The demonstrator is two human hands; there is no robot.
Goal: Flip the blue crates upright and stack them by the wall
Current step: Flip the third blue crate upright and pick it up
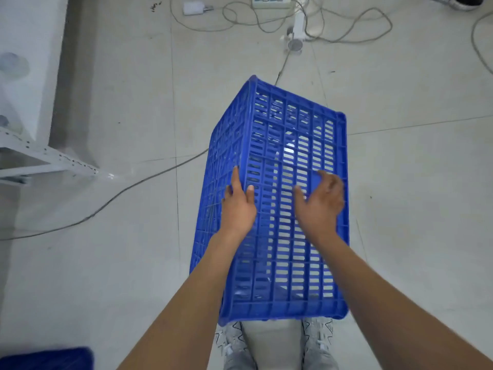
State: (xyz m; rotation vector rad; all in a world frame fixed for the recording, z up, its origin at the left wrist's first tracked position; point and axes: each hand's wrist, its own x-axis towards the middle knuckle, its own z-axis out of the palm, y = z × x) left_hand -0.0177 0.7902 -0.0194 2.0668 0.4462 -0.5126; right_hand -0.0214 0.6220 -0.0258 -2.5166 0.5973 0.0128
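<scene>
From the head camera, looking down, one blue crate [277, 198] stands on the tiled floor [413, 209] directly under both hands, its slatted base turned up toward the camera, so it appears to lie upside down with the open mouth facing the floor. Its long axis runs straight away from the person: the near short end sits just beyond the toes of the shoes [317, 340], and the far end points toward the loose cables [346, 25] well beyond the fingertips. The left hand [238, 205] lies along the left upper edge, fingers spread and extended over the corner where the base meets the long side, thumb on the base; it is open and resting, not wrapped round anything. The right hand [320, 200] hovers or rests loosely on the base nearer the right edge, fingers curled but apart, gripping nothing that I can see. Both hands sit about midway along the crate, equally near it, so a roll about the long axis looks the likely turn, with the left hand already placed at the pivoting edge. The crate is a lattice of narrow slots with a thicker rim, light showing through it. A second blue shape [46, 359] shows below and left of the left forearm, too cropped to identify. A grey wall base [66, 76] lies far left of the left hand.
</scene>
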